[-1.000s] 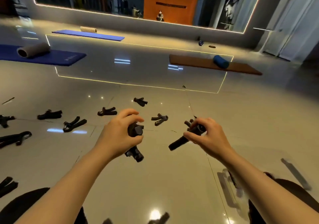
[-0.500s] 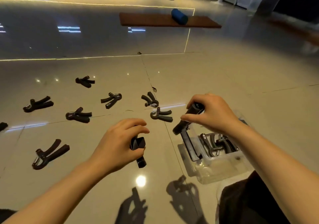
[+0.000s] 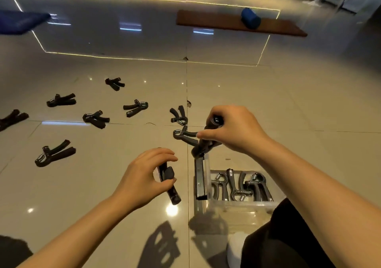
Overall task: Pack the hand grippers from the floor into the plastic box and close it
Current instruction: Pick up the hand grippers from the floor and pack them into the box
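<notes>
My left hand point(image 3: 144, 177) grips a black hand gripper point(image 3: 170, 183) above the floor, left of the clear plastic box point(image 3: 237, 205). My right hand point(image 3: 233, 131) holds a second black hand gripper point(image 3: 206, 141) above the box's far left corner. The box stands open on the floor near my right knee, with several grippers point(image 3: 241, 185) lying inside. Its lid point(image 3: 200, 177) stands upright along the left side. Several more black grippers lie scattered on the tiles to the left, the closest one point(image 3: 183, 135) just beyond my right hand.
A brown mat point(image 3: 237, 23) with a blue roller point(image 3: 250, 18) lies farther back on the glossy tiled floor. Blue mats point(image 3: 20, 21) lie at the far left. My dark-clad knee point(image 3: 288, 236) sits beside the box at the lower right.
My view has swung down and right, bringing the box into sight. Both hands have carried their grippers toward the box, the right one now above its far left corner.
</notes>
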